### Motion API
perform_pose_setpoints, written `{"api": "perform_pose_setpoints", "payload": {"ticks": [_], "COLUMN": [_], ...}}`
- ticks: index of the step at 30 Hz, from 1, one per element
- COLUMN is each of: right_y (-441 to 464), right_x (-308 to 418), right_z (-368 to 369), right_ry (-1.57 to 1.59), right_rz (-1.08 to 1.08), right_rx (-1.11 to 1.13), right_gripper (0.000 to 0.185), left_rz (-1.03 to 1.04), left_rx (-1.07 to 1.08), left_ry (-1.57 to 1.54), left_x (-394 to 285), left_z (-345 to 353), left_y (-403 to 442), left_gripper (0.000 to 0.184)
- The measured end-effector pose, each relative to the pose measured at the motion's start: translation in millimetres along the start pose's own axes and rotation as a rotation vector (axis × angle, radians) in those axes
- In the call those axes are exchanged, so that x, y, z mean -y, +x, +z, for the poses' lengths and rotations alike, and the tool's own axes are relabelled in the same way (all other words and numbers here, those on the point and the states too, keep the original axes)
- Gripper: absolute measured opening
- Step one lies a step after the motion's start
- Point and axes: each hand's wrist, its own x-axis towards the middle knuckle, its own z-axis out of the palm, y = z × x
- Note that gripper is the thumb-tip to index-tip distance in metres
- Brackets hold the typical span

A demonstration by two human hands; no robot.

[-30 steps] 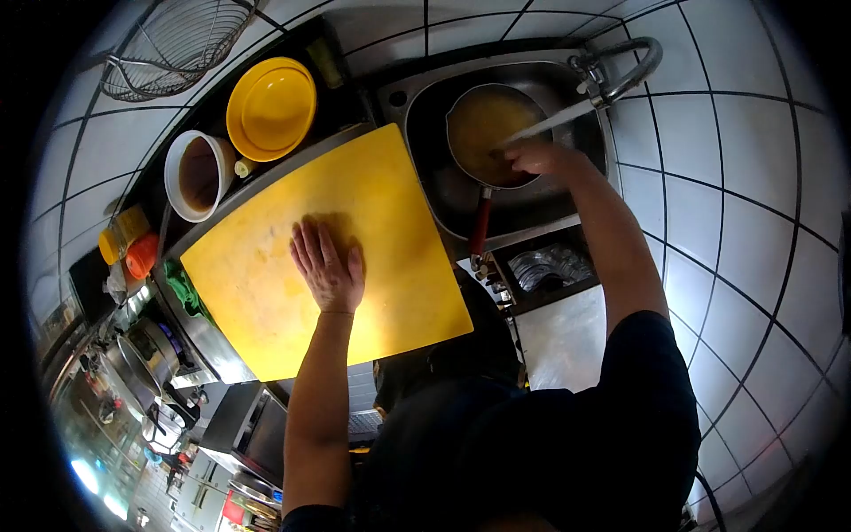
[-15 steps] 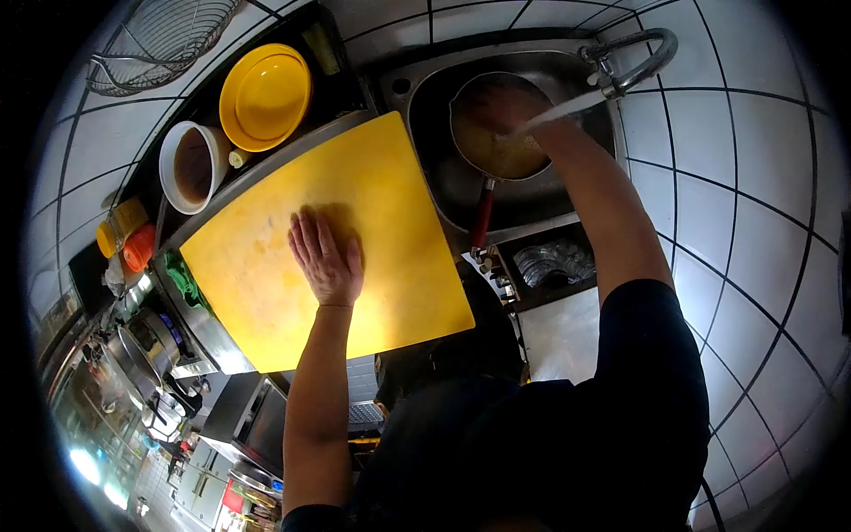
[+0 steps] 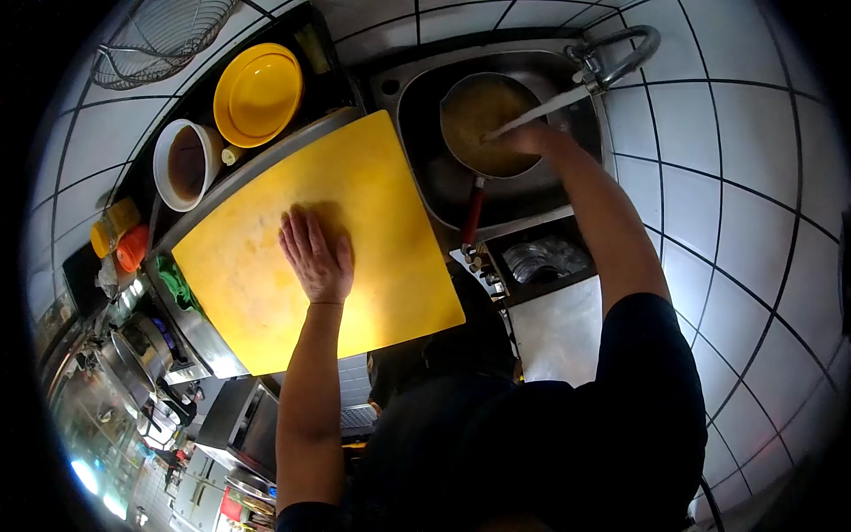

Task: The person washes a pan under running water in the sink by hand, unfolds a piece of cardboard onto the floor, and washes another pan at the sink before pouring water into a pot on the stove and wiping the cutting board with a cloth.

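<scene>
My left hand lies flat on a large yellow cutting board, fingers stretched out and holding nothing. In the sink to the right stands a pan with a red handle, filled with cloudy yellowish-brown water. My right hand is at the pan's right side, beneath the running stream. Its fingers are blurred and partly hidden in the water, so their grip does not show. From the faucet, a stream of water pours into the pan.
Behind the board stand a yellow bowl and a white tub of dark brown liquid. A wire basket hangs upper left. A green cloth lies at the board's left edge. White tiled wall bounds the right.
My right hand has moved from the middle of the pan to its right side, uncovering more of the cloudy water. The left hand stays on the board. The view has shifted slightly.
</scene>
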Motion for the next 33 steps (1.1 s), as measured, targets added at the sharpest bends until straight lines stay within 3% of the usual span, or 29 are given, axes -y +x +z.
{"api": "perform_pose_setpoints", "payload": {"ticks": [4, 7, 10, 12, 15, 17, 19, 21, 24, 26, 28, 30, 32, 33], "right_y": [7.1, 8.7, 10.9, 10.6, 25.6, 35.6, 25.0, 3.0, 14.0, 35.2, 34.1, 4.2, 51.8, 54.1], "right_x": [-8.4, -8.2, -2.4, 14.1, 26.3, 32.5, 51.7, 72.1, 38.6, 0.3, 2.7, 41.5, -17.1, -24.4], "right_z": [28.9, 46.2, 57.4, 62.4, 70.4, 83.1, 76.5, 58.5, 57.7, 48.3, 34.1, -1.9, 4.3, 3.7], "right_ry": [-0.504, -0.523, -0.232, 0.182, 0.704, 0.816, 0.674, 0.279, -0.234, 0.085, 0.051, -0.325, 0.489, 0.596], "right_rz": [-0.058, -0.054, -0.015, 0.110, 0.124, -0.077, -0.208, -0.256, -0.433, -0.297, -0.181, -0.087, 0.133, 0.152], "right_rx": [-0.094, -0.038, -0.055, -0.128, -0.122, -0.160, -0.245, -0.371, -0.566, -0.345, -0.244, -0.262, -0.129, -0.104], "right_gripper": [0.036, 0.035, 0.035, 0.039, 0.041, 0.041, 0.042, 0.043, 0.044, 0.042, 0.042, 0.044, 0.048, 0.050], "left_rz": [0.000, 0.003, 0.000, -0.005, -0.006, -0.002, -0.004, -0.001, -0.001, -0.011, -0.014, -0.010, 0.004, 0.009], "left_rx": [-0.007, -0.014, -0.014, -0.010, -0.011, -0.016, -0.018, -0.017, -0.013, -0.005, -0.005, -0.003, -0.004, -0.010], "left_ry": [-0.006, -0.013, -0.012, -0.009, -0.008, -0.006, -0.006, -0.006, -0.003, -0.001, 0.000, 0.006, 0.007, 0.005], "left_x": [1.6, 0.9, -0.4, -0.7, -0.6, -0.2, 0.2, 0.6, 1.8, 0.9, 0.2, 0.3, -0.4, 0.2], "left_z": [1.1, 0.3, 0.1, -0.3, -0.1, 0.7, 1.4, 0.9, 0.4, 0.2, 0.5, -1.3, -1.3, 0.2], "left_y": [-0.2, -0.3, 0.8, 0.8, 1.2, 0.8, 0.1, -0.8, -0.7, -0.9, -0.3, -0.5, 0.5, 0.1], "left_gripper": [0.068, 0.067, 0.067, 0.066, 0.066, 0.066, 0.066, 0.066, 0.067, 0.067, 0.067, 0.067, 0.067, 0.067]}}
